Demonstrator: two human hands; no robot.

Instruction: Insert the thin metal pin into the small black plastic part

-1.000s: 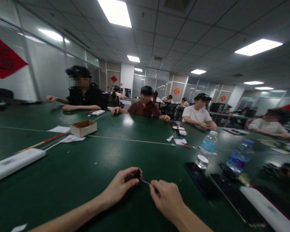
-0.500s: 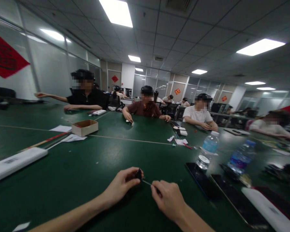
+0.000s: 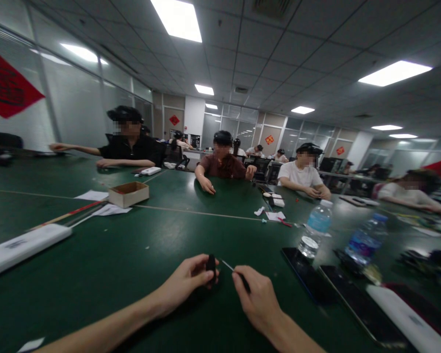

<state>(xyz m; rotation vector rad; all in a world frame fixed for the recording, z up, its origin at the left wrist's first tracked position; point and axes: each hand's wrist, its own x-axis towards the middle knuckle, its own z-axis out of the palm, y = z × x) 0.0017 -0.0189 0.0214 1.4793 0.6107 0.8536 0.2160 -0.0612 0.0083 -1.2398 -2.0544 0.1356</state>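
Observation:
Between the thumb and fingers of my left hand (image 3: 185, 279) is a small black object (image 3: 211, 264), held roughly upright; its exact kind is too small to tell. My right hand (image 3: 259, 296) is closed round a small screwdriver (image 3: 228, 265), whose thin metal shaft points up and left at the black piece. A narrow gap separates the shaft's tip from that piece. The dark handle is mostly hidden in my palm. Both hands are low over the green table (image 3: 161, 245).
To the right lie two dark phones (image 3: 367, 304), a white case (image 3: 411, 318) and two water bottles (image 3: 318, 228). A cardboard box (image 3: 128, 196) and a long white case (image 3: 25, 250) are on the left. Several people sit across the table, including a person in maroon (image 3: 222, 164).
The screwdriver's tip has drawn away from the black piece and tilted up more. My left fingers have turned the piece more upright. The person opposite has moved both hands.

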